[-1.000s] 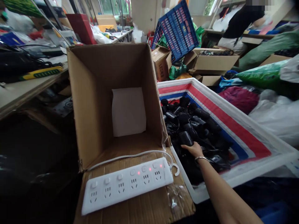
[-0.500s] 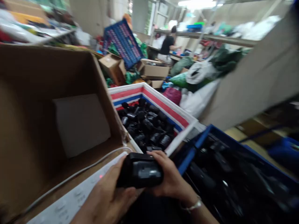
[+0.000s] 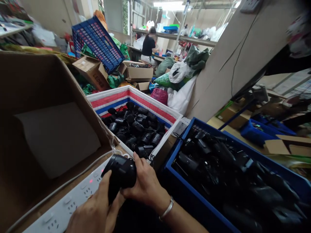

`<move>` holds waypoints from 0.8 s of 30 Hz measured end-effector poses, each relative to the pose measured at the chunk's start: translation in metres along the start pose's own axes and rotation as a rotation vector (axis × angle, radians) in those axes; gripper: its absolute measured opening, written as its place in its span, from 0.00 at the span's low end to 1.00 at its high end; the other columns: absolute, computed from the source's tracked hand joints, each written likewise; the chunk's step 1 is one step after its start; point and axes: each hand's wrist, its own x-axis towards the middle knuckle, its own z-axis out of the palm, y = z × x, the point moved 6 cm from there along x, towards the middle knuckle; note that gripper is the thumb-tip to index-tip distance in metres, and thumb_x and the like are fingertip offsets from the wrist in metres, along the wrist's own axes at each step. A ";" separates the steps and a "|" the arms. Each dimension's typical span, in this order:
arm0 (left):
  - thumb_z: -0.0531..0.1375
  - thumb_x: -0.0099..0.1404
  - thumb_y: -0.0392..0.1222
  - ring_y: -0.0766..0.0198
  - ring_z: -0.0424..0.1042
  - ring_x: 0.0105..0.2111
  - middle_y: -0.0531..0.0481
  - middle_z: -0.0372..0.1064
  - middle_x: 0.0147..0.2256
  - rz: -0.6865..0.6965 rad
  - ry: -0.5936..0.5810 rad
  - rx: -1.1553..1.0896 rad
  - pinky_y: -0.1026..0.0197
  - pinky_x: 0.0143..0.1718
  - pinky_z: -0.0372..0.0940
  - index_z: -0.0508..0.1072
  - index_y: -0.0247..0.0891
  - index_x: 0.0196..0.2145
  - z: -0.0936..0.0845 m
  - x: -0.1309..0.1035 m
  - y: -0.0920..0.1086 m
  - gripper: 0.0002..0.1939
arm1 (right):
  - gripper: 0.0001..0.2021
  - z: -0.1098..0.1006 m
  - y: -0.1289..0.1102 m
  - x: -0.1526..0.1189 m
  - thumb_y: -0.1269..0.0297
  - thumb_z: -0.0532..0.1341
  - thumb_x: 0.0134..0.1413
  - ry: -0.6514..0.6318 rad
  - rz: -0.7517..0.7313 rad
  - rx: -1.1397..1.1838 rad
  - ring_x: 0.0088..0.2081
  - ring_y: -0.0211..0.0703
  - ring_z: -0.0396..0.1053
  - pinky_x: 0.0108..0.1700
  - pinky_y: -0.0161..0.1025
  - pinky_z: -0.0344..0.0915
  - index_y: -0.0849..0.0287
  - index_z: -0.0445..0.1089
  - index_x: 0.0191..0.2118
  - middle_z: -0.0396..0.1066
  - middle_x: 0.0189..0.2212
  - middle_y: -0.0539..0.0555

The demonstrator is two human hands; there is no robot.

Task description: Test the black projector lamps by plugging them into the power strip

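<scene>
Head view: we hold one black adapter (image 3: 120,174) in both hands, left hand (image 3: 93,210) and right hand (image 3: 143,186) closed round it, above the power strip (image 3: 70,200); striped bin (image 3: 136,97) remains full.

On my left an open brown cardboard box (image 3: 48,106) lies on its side with a pale sheet of paper (image 3: 58,139) inside it, and a white multi-socket power strip (image 3: 70,202) with small red lights stretches along the cardboard flap below. Ahead of me a white tub with red and blue stripes (image 3: 150,106) is full of small black devices, and a blue plastic crate (image 3: 175,181) on my right holds more black ones. Farther back a blue lattice crate (image 3: 97,40) tilts above smaller cardboard cartons (image 3: 137,72), with green and white bags (image 3: 179,81) beside them, and a person in a black top (image 3: 148,47) stands at a shelf.
</scene>
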 end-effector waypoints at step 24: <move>0.66 0.52 0.44 0.62 0.73 0.24 0.52 0.73 0.27 -0.455 0.064 -0.916 0.61 0.27 0.68 0.63 0.39 0.40 -0.087 -0.015 -0.047 0.21 | 0.12 -0.026 0.073 0.042 0.52 0.59 0.52 0.138 -0.102 -0.029 0.28 0.47 0.65 0.32 0.42 0.59 0.56 0.67 0.32 0.67 0.26 0.54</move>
